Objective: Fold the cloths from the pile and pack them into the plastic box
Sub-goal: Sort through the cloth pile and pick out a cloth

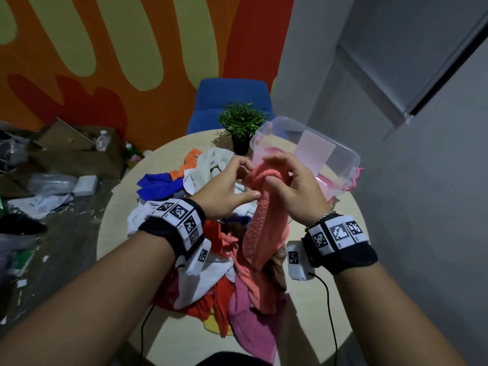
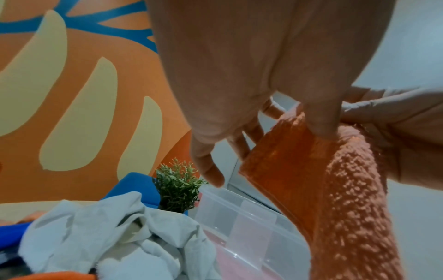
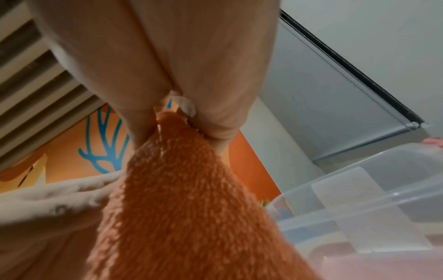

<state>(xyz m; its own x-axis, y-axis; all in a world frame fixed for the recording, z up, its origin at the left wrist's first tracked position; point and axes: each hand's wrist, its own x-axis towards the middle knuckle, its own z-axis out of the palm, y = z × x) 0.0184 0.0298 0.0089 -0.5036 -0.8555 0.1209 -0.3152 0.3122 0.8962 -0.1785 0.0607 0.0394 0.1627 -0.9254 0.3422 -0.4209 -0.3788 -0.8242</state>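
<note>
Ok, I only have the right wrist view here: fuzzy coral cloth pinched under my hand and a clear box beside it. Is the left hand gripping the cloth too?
Observer: The head view shows the left hand open, its fingers spread beside the coral cloth; only the right hand pinches it.
Operator: Is anything in the box yet?
Observer: Yes, the plastic box already holds pink cloth, and some hangs over its far rim.
Operator: How much is left to fold?
Observer: A mixed pile of cloths, white, blue, red and pink, lies on the round table below your hands.
</note>
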